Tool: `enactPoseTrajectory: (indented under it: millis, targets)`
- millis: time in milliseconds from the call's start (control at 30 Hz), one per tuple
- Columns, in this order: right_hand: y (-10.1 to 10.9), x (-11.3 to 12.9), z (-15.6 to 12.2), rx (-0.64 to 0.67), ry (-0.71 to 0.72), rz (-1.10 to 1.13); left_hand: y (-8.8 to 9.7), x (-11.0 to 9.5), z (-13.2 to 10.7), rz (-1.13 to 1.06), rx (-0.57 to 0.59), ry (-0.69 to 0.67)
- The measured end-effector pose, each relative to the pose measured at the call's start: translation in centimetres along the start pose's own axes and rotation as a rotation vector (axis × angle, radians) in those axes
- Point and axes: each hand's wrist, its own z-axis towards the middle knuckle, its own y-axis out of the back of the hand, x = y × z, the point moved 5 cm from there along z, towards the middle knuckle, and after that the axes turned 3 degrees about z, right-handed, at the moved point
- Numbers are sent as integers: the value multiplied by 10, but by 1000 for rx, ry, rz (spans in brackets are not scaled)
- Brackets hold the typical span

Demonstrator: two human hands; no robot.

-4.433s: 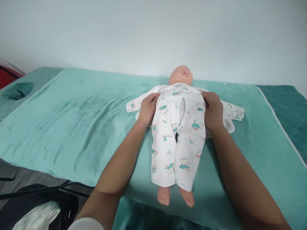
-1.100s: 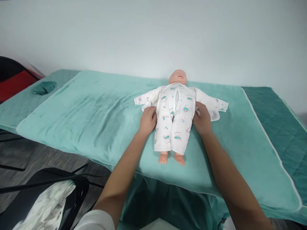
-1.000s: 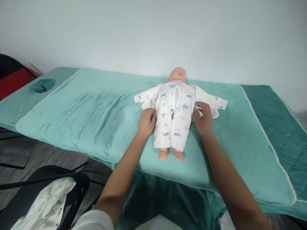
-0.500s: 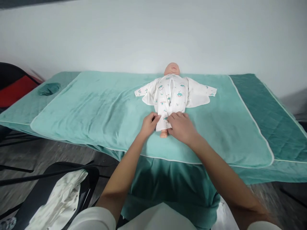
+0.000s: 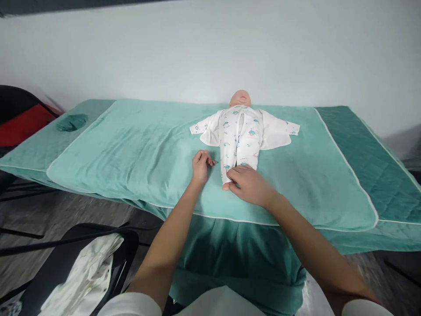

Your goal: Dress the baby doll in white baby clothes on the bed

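A baby doll (image 5: 240, 98) lies on its back on the green bed cover, its head toward the wall. It wears a white baby top (image 5: 275, 131) with the sleeves spread out to both sides. White baby trousers (image 5: 229, 140) with teal prints cover its body and legs, and a slit shows at the front. My right hand (image 5: 251, 185) is closed on the lower trouser leg, right by the doll's bare foot (image 5: 226, 186). To the left of that leg, my left hand (image 5: 200, 166) hovers off the cloth, fingers loosely bent and apart, with nothing visible in it.
The padded bed has a light green blanket (image 5: 131, 149) over a darker cover (image 5: 348, 136), with a face hole (image 5: 71, 122) at the left end. White clothing (image 5: 87, 272) lies on a black chair (image 5: 42, 281) at lower left. A white wall (image 5: 210, 52) stands behind.
My left hand has let go of the trouser leg and moved a little to the left. My right hand stays at the trouser hem, now more pinched; the legs show a gap between them.
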Motion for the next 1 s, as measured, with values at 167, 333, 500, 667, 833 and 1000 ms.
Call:
enactPoseTrajectory:
  millis: [167, 333, 500, 667, 833, 1000]
  targets:
    - [10, -18, -6, -95, 8, 105, -10, 0, 17, 458, -16, -92]
    - [13, -49, -35, -304, -203, -90, -21, -6, 33, 863, -15, -220]
    - [-3, -51, -56, -276, -248, -221, -29, -3, 48, 1173, 3, -105]
    - [-15, -57, -50, -242, -332, -246, -38, -6, 52, 1284, 83, -98]
    - [-11, -48, -47, -253, -235, -129, -41, -6, 54, 1361, 145, -130]
    - [8, -23, -59, -187, -23, -102, -41, -4, 63, 1384, 145, -130]
